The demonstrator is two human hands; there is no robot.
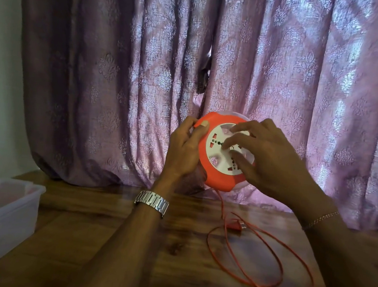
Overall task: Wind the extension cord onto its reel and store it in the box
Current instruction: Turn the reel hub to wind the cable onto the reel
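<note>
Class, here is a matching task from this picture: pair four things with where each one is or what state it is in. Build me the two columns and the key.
Things:
1. reel
2. orange cord
3. plastic box
4. wristwatch

States:
A. lying in loose loops on the table
B. worn on the left wrist
C. held up between both hands
D. standing open at the table's left edge

Pairs: 1-C, 2-A, 3-D, 4-B

One reel (215, 168), one cord (242, 260), one box (8, 208) — two hands (183, 149).
</note>
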